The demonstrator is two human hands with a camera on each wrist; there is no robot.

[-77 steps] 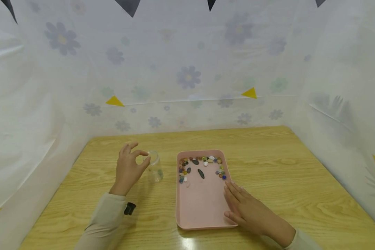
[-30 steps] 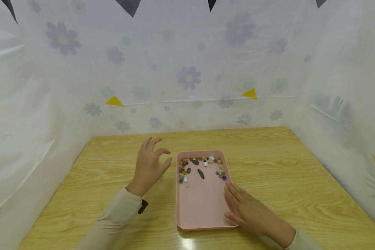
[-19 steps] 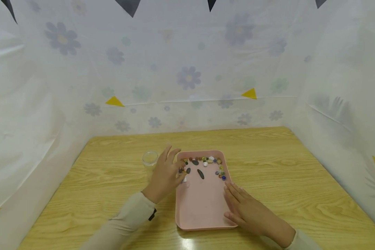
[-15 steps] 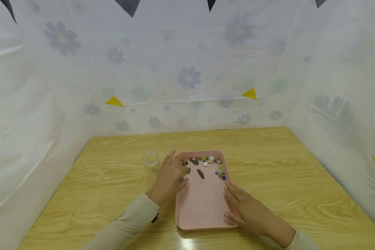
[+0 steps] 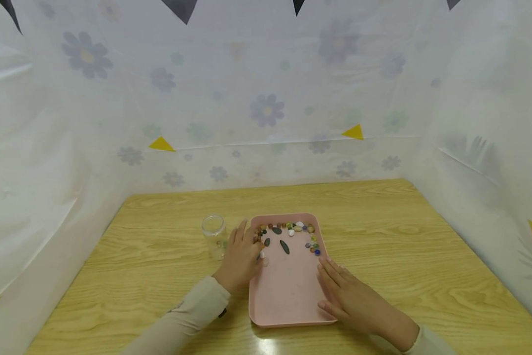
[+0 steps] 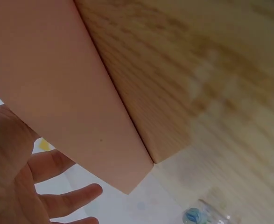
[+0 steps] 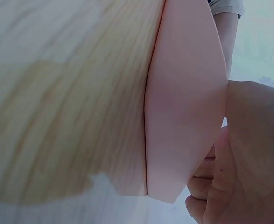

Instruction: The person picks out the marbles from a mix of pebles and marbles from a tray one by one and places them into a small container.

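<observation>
Wooden table [image 5: 394,236] — small coloured pieces [image 5: 285,246] in tray [image 5: 288,296], some in jar [image 5: 213,237].

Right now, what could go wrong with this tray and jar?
The glass jar stands close beside the left hand, so a careless move back might knock it over. Small stones crowd near that hand, so picking at one may scatter its neighbours. The right hand lies against the edge of the pink tray; a hard push there could shift it.
</observation>
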